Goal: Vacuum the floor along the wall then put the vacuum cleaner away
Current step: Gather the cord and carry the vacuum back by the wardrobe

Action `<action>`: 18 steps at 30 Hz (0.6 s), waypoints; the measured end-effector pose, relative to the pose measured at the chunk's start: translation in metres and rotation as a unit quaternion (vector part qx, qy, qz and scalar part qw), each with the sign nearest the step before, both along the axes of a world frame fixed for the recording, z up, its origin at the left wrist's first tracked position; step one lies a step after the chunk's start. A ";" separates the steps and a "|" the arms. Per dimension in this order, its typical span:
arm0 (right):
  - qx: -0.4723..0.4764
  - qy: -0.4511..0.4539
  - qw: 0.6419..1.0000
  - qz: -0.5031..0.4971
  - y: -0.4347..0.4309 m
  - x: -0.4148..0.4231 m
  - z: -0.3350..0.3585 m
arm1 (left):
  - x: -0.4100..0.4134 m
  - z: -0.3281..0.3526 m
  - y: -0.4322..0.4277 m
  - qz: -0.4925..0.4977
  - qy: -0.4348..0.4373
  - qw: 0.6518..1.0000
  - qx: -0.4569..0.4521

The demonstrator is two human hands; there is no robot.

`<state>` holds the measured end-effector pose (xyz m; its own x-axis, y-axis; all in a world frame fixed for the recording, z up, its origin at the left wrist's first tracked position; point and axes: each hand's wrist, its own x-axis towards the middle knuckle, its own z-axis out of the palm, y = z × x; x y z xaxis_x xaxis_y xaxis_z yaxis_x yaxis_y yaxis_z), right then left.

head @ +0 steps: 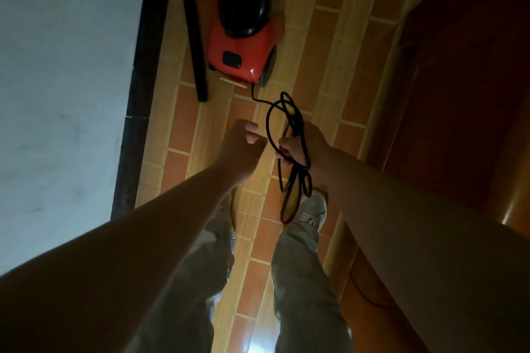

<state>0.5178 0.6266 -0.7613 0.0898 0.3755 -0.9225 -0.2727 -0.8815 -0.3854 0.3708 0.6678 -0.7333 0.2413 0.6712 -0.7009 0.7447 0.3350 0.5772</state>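
Cord bundle [298,126] in right hand [308,142].

A pale wall [57,94] filled the left of the frame, edged by a dark skirting board [134,135]. The floor [338,66] ran up the middle in orange and tan brick-pattern tiles. A reddish-brown wooden door [459,94] stood at right. Light glared off the tiles [249,344] at bottom centre.

Vacuum cleaner [243,49] sitting on floor [329,66] ahead, wall [57,94] to its L, wand [195,37] btwn. Cord [296,123] running from its rear to loops hanging in R hand [301,146], L hand [243,152] just beside.
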 end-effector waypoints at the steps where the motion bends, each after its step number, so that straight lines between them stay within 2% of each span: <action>1: 0.002 -0.007 0.999 0.032 0.003 0.006 0.006 | 0.001 0.005 0.006 0.012 0.008 1.000 -0.004; 5: 0.030 -0.077 0.983 0.163 0.018 0.036 0.013 | 0.007 0.011 0.035 -0.022 0.018 1.000 0.005; 9: 0.053 -0.120 0.968 0.214 0.044 0.066 0.015 | 0.021 -0.002 0.062 -0.108 0.019 0.993 0.046; 13: 0.052 -0.135 0.978 0.149 0.088 0.091 0.017 | 0.041 -0.015 0.092 -0.151 0.009 0.987 0.047; 18: 0.034 -0.197 0.977 0.078 0.149 0.094 0.004 | 0.054 -0.022 0.142 -0.144 -0.018 0.989 0.036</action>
